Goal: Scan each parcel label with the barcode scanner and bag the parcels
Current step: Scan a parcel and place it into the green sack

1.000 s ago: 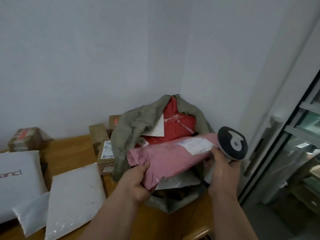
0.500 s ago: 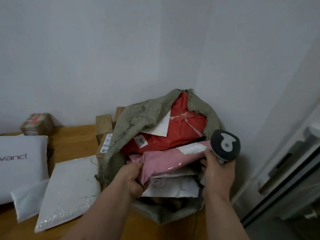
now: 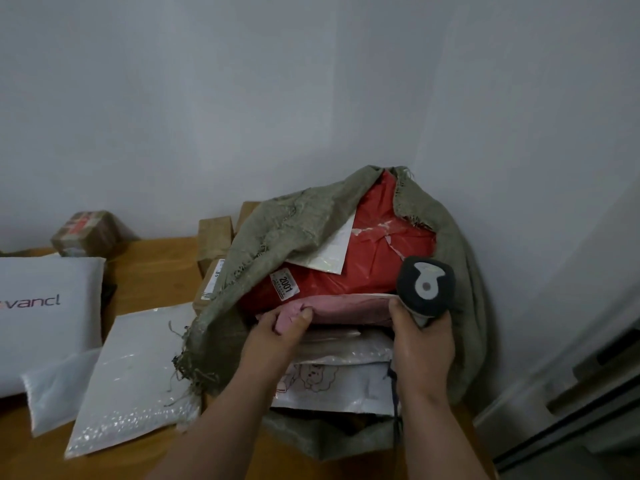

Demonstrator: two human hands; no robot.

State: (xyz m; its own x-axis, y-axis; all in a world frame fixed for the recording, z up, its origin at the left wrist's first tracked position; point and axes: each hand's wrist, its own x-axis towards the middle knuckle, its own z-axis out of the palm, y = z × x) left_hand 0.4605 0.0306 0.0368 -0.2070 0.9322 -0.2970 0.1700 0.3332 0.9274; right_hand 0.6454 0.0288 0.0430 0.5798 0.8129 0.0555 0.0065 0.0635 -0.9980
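head view showed us the woven sack (image 3: 311, 216) lying open-mouthed on the wooden table (image 3: 152, 265), and we place everything by it. inside its mouth our left hand (image 3: 277, 332) pinched the near end of the pink parcel (image 3: 349, 306) between curled fingers and thumb. our right hand (image 3: 422, 341) gripped the barcode scanner (image 3: 426, 285) by its handle, thumb touching the parcel's other end. the pink parcel lay below the red parcel (image 3: 374, 261) and above a white printed mailer (image 3: 332, 386). left of the sack lay a white bubble mailer (image 3: 131, 372) and a lettered white bag (image 3: 41, 306); behind it stood brown boxes (image 3: 214, 233).
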